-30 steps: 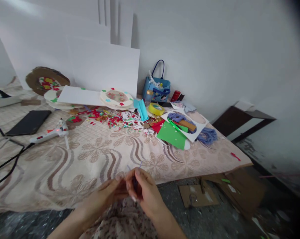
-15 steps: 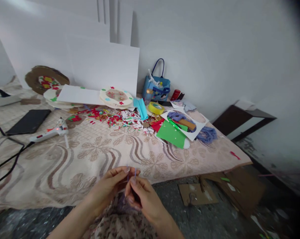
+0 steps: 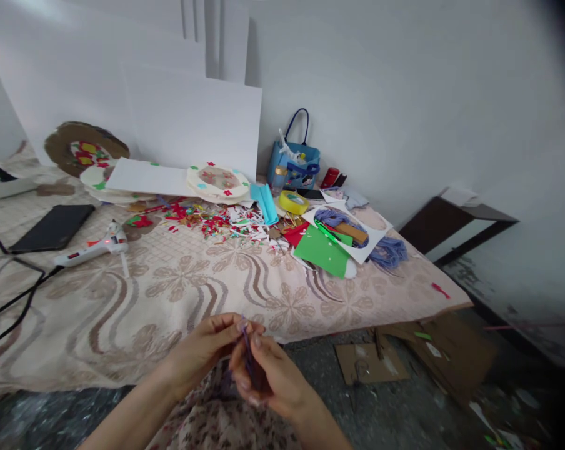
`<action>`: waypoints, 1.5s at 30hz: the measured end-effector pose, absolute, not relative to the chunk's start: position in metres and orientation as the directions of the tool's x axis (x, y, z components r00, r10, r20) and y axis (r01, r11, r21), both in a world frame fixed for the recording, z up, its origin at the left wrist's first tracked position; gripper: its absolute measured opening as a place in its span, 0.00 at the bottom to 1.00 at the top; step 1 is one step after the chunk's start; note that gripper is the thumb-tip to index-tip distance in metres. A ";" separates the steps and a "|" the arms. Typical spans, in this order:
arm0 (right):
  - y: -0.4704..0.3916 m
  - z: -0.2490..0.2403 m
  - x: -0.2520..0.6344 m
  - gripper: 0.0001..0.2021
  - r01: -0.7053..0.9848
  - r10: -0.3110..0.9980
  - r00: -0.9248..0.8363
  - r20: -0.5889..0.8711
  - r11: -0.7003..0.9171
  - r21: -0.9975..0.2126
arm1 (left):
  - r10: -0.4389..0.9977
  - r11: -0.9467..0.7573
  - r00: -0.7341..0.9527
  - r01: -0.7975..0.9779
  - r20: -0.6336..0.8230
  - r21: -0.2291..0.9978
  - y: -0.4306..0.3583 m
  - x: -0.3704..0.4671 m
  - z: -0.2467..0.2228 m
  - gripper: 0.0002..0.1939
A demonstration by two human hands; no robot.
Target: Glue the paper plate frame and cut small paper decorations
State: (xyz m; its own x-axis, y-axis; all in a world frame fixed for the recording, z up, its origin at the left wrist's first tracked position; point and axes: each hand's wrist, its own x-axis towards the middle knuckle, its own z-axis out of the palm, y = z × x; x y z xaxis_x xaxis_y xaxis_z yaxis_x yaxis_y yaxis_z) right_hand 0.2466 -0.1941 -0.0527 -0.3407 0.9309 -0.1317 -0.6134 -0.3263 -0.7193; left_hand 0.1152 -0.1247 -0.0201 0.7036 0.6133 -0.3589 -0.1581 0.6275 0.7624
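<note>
Over my lap, just off the table's front edge, both hands are close together on a thin strand of purple yarn (image 3: 247, 345). The thumb and fingers of my left hand (image 3: 212, 340) pinch it at the top. My right hand (image 3: 270, 372) is curled, with the yarn running along its fingers. More purple yarn seems to hang below between the hands, partly hidden by them and hard to make out against the patterned clothing.
A glue gun (image 3: 92, 250) with a lit red light and a black tablet (image 3: 52, 228) lie on the left. Scattered paper scraps (image 3: 230, 222), yellow tape (image 3: 293, 203), green sheet (image 3: 322, 250) and blue-purple yarn skeins (image 3: 389, 253) lie further back. A blue bag (image 3: 294, 165) stands by the wall.
My hands have drawn closer together. The yarn that stood up in two separate strands now shows as one line between my fingertips, and my right hand has turned slightly.
</note>
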 end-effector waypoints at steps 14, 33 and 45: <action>-0.212 -0.045 0.251 0.16 -0.470 0.990 -0.096 -0.099 -0.133 -0.872 | 0.774 0.512 0.510 -0.153 -0.376 0.845 -0.121 0.111 -0.034 0.15; -0.217 -0.044 0.256 0.34 0.046 0.998 0.056 -0.038 -0.041 -0.998 | 0.537 -0.838 0.712 0.393 0.451 0.378 -0.156 0.115 -0.013 0.11; -0.216 -0.046 0.258 0.38 0.214 0.999 0.036 -0.018 -0.025 -0.976 | 0.541 -0.825 0.761 0.397 0.358 0.403 -0.149 0.117 -0.008 0.05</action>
State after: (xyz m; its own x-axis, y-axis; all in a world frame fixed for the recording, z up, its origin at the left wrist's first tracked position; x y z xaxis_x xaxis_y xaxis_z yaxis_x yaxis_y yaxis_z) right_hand 0.2575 -0.2163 -0.0461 0.0363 0.9992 -0.0177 0.2141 -0.0251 -0.9765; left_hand 0.1165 -0.1494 -0.0081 0.7605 0.5415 0.3583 0.3974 -0.8246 0.4026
